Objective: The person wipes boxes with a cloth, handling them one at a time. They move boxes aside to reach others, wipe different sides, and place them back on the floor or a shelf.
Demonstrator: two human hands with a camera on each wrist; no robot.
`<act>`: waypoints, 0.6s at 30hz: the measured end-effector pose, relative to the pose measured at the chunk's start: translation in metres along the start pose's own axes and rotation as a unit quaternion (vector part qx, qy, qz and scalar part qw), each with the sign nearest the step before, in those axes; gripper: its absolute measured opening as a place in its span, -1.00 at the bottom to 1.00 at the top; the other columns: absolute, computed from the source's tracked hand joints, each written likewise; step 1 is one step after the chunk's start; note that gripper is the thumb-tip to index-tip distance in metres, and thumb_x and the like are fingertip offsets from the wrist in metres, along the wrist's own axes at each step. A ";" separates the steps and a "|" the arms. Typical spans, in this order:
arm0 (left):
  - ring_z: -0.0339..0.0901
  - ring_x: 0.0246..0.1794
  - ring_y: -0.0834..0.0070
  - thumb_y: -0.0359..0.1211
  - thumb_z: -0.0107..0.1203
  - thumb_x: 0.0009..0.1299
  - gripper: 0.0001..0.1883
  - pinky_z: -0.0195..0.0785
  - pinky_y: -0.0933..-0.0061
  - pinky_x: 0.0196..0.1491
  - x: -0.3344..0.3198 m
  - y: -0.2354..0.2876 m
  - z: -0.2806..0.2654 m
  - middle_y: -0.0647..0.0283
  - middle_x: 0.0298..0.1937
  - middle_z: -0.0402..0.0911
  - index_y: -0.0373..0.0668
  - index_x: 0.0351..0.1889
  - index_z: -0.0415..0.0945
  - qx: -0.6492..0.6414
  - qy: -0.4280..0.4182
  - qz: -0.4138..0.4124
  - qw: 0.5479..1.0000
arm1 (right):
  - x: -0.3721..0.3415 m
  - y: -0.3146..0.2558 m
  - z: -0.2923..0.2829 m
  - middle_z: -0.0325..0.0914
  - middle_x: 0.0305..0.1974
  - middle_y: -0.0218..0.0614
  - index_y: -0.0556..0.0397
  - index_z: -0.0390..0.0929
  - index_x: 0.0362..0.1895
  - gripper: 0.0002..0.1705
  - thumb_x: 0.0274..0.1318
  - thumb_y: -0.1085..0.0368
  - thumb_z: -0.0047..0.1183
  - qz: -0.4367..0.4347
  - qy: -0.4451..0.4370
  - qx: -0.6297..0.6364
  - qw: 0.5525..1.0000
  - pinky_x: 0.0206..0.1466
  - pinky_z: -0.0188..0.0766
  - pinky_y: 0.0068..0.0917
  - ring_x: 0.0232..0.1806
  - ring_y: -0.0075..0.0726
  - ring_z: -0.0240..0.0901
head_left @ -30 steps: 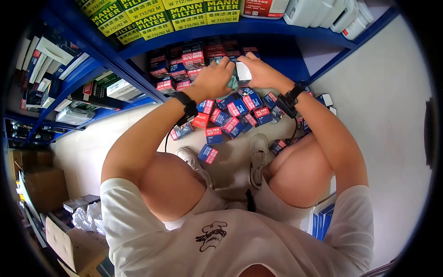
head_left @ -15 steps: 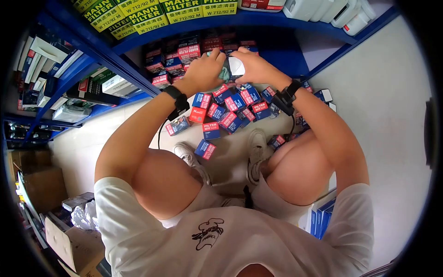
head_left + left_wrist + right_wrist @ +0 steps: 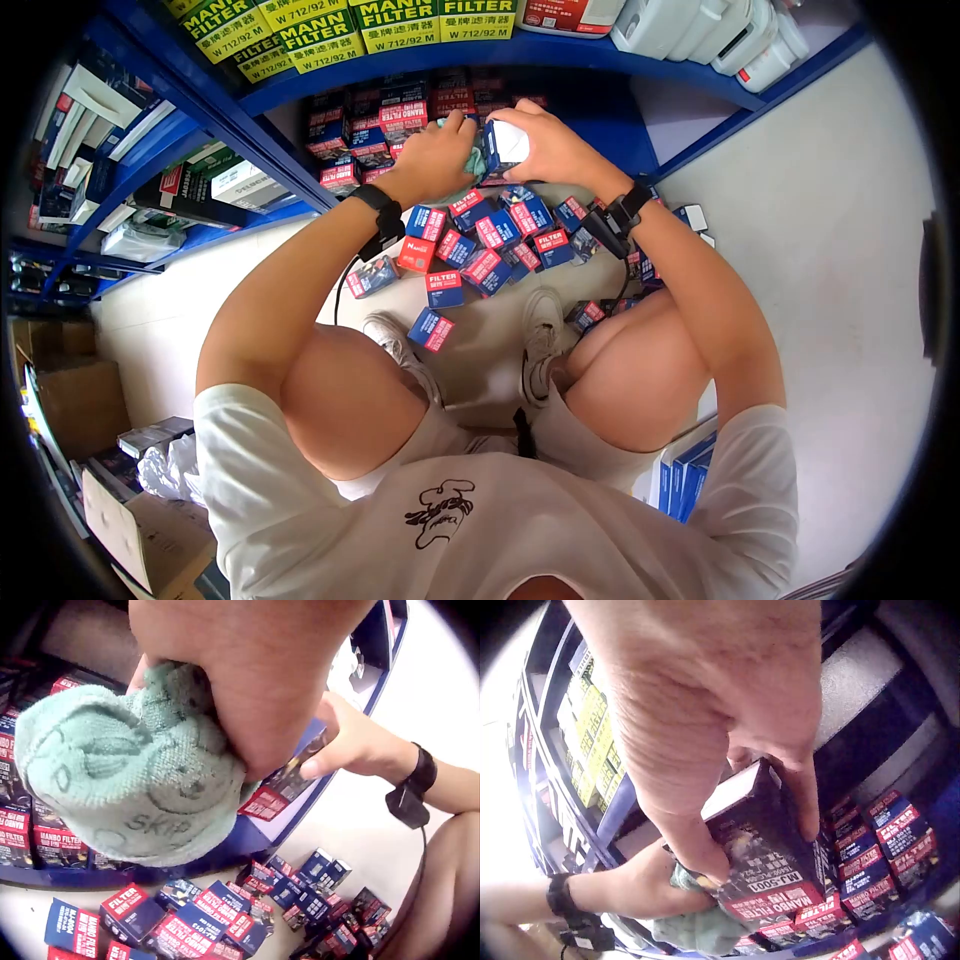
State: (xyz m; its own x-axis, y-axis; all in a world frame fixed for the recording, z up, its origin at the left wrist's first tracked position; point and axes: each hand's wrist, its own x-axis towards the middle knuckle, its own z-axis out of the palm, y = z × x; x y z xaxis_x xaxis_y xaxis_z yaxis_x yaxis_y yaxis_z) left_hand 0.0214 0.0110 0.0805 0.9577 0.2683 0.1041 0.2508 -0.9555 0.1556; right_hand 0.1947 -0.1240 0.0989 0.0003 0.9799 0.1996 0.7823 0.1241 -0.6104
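Note:
My right hand point(image 3: 555, 148) grips a dark blue and red filter box point(image 3: 761, 859) between thumb and fingers, over the front of the low shelf. One white face of the box turns up toward the head view. Bunched in my left hand point(image 3: 437, 160) is a pale green terry cloth point(image 3: 127, 776) with printed lettering. In the right wrist view the cloth lies right at the box's lower side. Stacked filter boxes point(image 3: 402, 118) of the same kind stand on the shelf behind the left hand.
Loose filter boxes point(image 3: 485, 268) lie scattered on the floor between the shelf and the person's shoes point(image 3: 541, 340). Yellow-green filter boxes point(image 3: 398, 22) and white jugs point(image 3: 690, 35) fill the shelf above. A blue side rack point(image 3: 150, 130) stands at left, a pale wall point(image 3: 800, 230) at right.
The box has turned in the right hand, so a dark blue side now shows beside its white face. The left hand with the cloth has shifted slightly left. The head view has moved a little.

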 end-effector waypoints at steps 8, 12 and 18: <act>0.56 -0.03 -0.06 -0.23 0.39 0.05 -0.33 0.55 -0.02 -0.10 -0.004 0.009 -0.015 0.01 0.06 0.42 -0.24 0.06 0.29 -0.008 -0.002 0.028 1.000 | -0.003 0.010 0.023 0.37 -0.01 -0.04 0.16 0.41 0.25 -0.13 -0.32 0.43 0.39 0.012 0.017 0.003 1.000 0.15 0.42 -0.26 0.09 0.11 0.40; 0.57 -0.03 -0.09 -0.21 0.40 0.06 -0.30 0.55 -0.03 -0.10 -0.010 0.002 -0.002 -0.05 0.09 0.41 -0.28 0.07 0.26 -0.001 0.002 0.015 1.000 | -0.004 0.000 0.015 0.37 -0.01 -0.08 0.16 0.41 0.27 -0.12 -0.31 0.42 0.41 0.004 0.004 0.012 1.000 0.16 0.42 -0.29 0.06 0.05 0.42; 0.58 -0.05 -0.08 -0.19 0.40 0.09 -0.30 0.56 -0.01 -0.10 -0.011 -0.005 0.000 -0.06 0.08 0.41 -0.30 0.07 0.26 0.019 -0.005 0.011 1.000 | 0.000 -0.005 0.007 0.37 -0.01 -0.13 0.12 0.43 0.26 -0.11 -0.33 0.40 0.45 -0.011 0.015 0.008 1.000 0.14 0.42 -0.31 0.05 0.00 0.42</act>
State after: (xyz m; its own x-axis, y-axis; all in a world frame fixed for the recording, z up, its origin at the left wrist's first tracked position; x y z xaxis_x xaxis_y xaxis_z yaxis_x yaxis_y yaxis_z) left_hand 0.0097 0.0125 0.0781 0.9645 0.2459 0.0964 0.2345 -0.9651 0.1164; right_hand 0.1861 -0.1238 0.0961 0.0023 0.9721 0.2347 0.7717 0.1476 -0.6187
